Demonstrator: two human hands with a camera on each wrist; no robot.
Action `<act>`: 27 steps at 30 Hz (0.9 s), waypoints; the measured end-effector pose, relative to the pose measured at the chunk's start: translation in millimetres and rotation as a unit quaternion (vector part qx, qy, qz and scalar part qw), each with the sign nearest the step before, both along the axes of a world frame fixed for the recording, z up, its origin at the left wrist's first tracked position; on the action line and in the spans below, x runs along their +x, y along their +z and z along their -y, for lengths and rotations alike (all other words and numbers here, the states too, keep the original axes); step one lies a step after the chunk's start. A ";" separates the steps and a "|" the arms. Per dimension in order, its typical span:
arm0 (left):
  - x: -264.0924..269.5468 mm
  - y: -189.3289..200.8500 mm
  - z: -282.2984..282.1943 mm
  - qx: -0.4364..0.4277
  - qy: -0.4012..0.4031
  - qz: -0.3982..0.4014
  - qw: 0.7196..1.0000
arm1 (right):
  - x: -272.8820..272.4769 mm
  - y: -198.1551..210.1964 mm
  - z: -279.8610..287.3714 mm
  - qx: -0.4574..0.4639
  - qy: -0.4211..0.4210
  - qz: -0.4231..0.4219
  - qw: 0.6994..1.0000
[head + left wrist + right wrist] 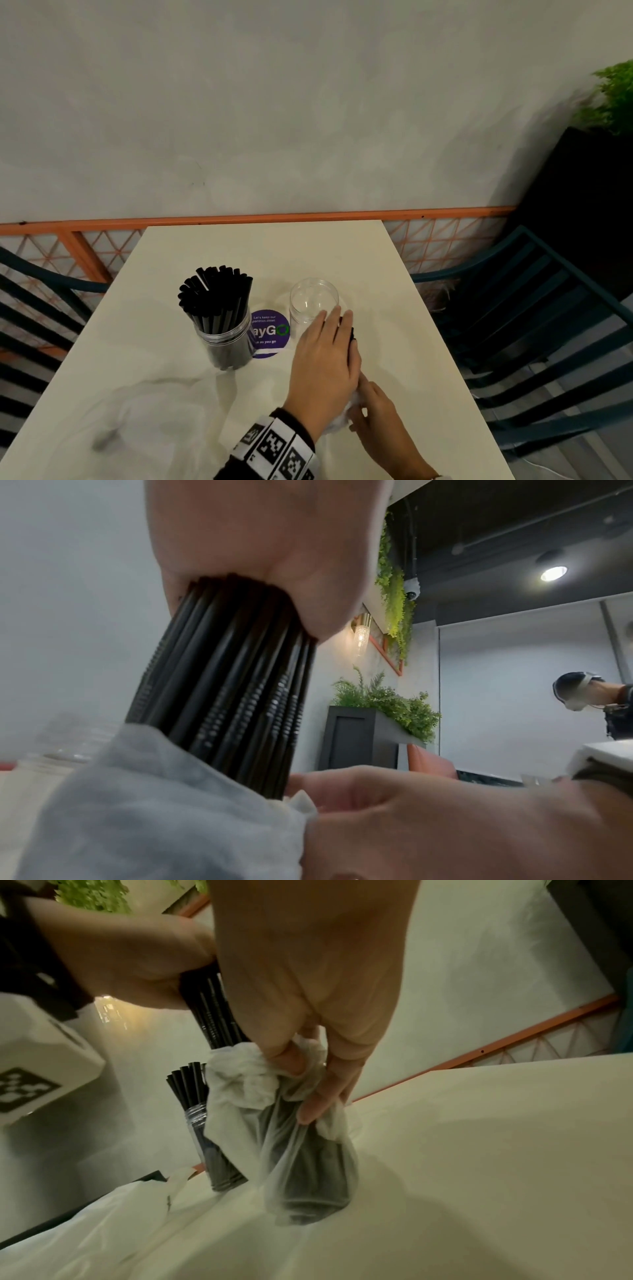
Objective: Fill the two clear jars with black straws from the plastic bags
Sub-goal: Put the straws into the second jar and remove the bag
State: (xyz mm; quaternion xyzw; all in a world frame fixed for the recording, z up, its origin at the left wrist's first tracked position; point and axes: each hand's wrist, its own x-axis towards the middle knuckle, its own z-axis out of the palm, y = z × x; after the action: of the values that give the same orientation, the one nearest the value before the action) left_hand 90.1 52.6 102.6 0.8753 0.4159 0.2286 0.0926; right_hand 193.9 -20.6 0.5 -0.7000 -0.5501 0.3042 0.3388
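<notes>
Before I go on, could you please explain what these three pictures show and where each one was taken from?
There is no machine: a person works with bare hands and wears three cameras. The head view looks down on the table; each wrist view looks along one hand at its fingers. On the table stand a full straw jar and an empty jar, with a purple sticker lying between them. The left hand grips a straw bundle near its top. The right hand pinches a thin bag gathered round the bundle's lower end.
</notes>
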 end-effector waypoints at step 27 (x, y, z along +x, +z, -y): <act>-10.0 3.6 -18.2 0.000 -0.045 0.002 0.999 | 13.5 8.3 -6.1 0.045 -0.059 -0.156 0.985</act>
State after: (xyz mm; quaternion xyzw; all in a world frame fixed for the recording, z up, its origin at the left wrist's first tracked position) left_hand 80.1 70.8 106.3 0.8926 0.3761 0.2261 0.1031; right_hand 207.5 -14.5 8.8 -0.6592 -0.4613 0.3645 0.4688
